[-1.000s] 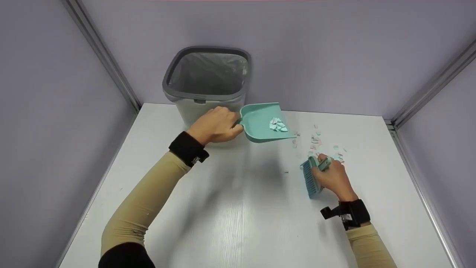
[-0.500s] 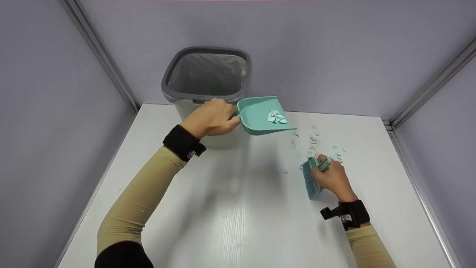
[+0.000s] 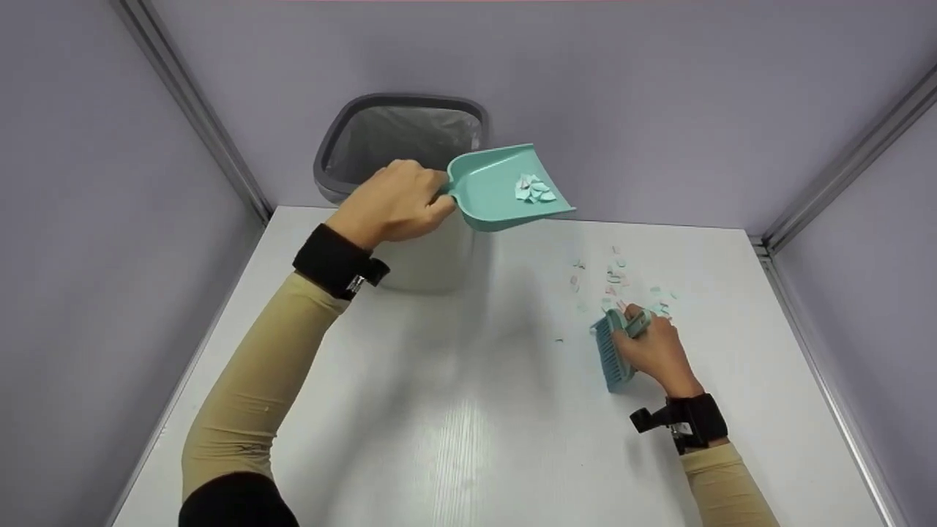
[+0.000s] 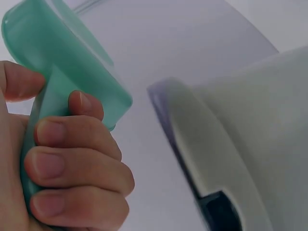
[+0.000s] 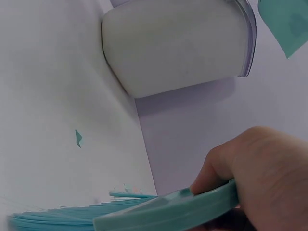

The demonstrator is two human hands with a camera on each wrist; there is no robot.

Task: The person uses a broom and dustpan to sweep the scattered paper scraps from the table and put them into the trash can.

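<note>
My left hand (image 3: 395,201) grips the handle of a teal dustpan (image 3: 505,190) and holds it in the air beside the rim of the grey bin (image 3: 399,135). A small heap of paper scraps (image 3: 533,188) lies in the pan. The left wrist view shows my fingers (image 4: 72,163) curled round the teal handle (image 4: 53,96), with the bin's wall (image 4: 250,144) close by. My right hand (image 3: 655,348) holds a teal hand brush (image 3: 611,351) that rests on the white table (image 3: 476,410). More loose scraps (image 3: 615,282) lie on the table just beyond the brush.
The bin stands at the table's back left, lined with a clear bag. Lilac walls with metal corner rails (image 3: 198,117) enclose the table on three sides. A single scrap (image 5: 78,138) lies apart, left of the brush.
My left hand has lifted the dustpan up and slightly left, from just above the table to the height of the bin's rim. The right hand and brush have stayed put.
</note>
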